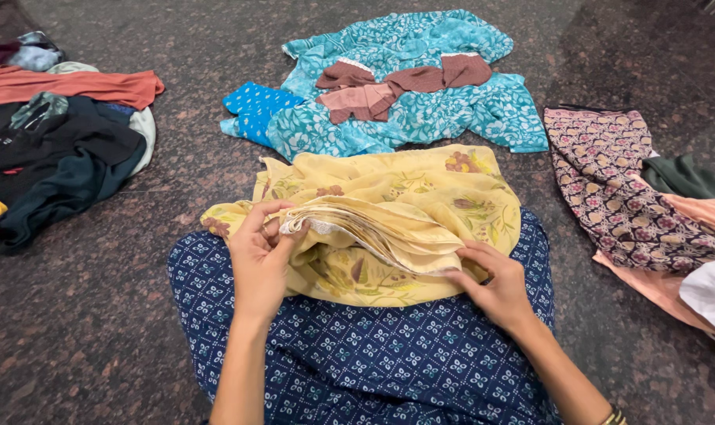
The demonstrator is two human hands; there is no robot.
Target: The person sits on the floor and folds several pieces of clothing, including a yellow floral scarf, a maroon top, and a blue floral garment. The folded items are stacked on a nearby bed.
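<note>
The pleated cloth (389, 228) lies on the person's lap (373, 354), which rests on the floor (82, 330); the left hand (259, 256) pinches the cloth's left end and the right hand (495, 287) its right end. Behind this cloth, farther from the person, a printed cloth (420, 110) is spread on the floor with a small folded garment (389, 83) on top of it. Left of the pleated cloth sits a heap of clothes (55, 149), and right of it another pile of fabrics (641, 197)
</note>
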